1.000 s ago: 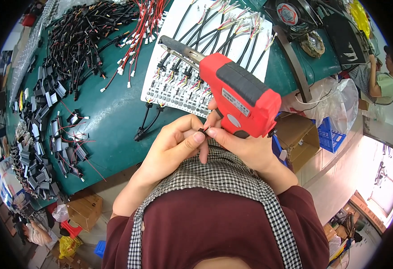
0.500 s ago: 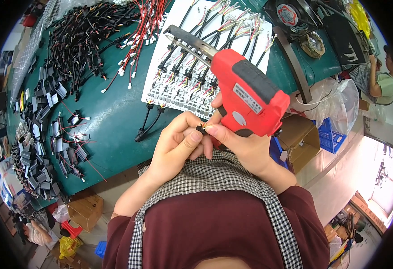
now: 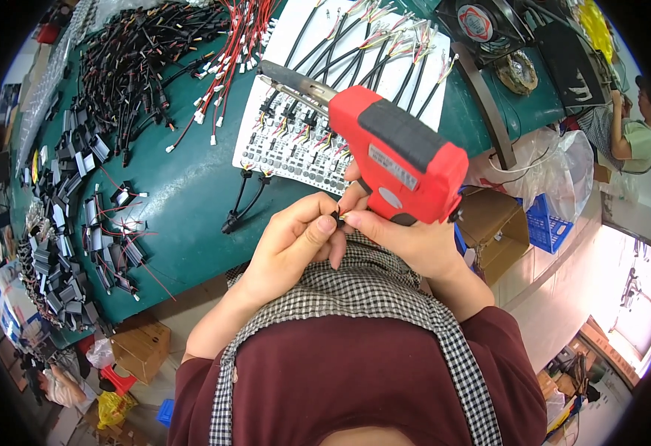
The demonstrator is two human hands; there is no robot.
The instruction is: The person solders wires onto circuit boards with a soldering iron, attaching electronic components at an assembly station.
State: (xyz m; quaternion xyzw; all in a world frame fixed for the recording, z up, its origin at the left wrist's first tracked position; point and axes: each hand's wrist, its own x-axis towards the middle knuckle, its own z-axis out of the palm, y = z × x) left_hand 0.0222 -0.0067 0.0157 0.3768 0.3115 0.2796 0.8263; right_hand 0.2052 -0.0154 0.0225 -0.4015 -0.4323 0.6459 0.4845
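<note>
My left hand (image 3: 292, 241) is closed, pinching a short black cable end (image 3: 336, 215) between thumb and fingers. My right hand (image 3: 411, 245) holds a red and black soldering gun (image 3: 403, 160), its long metal tip pointing up and left. The right thumb also presses at thin light-coloured wire ends beside the black piece, right against the left fingertips. Most of this small part is covered by fingers. Just beyond my hands lies a row of small white circuit boards (image 3: 295, 158) with black cables and coloured wires, on a white sheet (image 3: 431, 111).
The green tabletop (image 3: 180, 223) bears a heap of black cables (image 3: 136, 70), red wires with white connectors (image 3: 225, 82) and many black-grey housings (image 3: 54, 245). A fan (image 3: 481, 30) and a roll of tape (image 3: 517, 73) stand at the back right. Cardboard boxes (image 3: 141, 346) sit below.
The soldering gun has shifted slightly left, its tip swinging left over the cables. Both hands stay together at the cable end, and the light wire ends show a little more at the fingertips.
</note>
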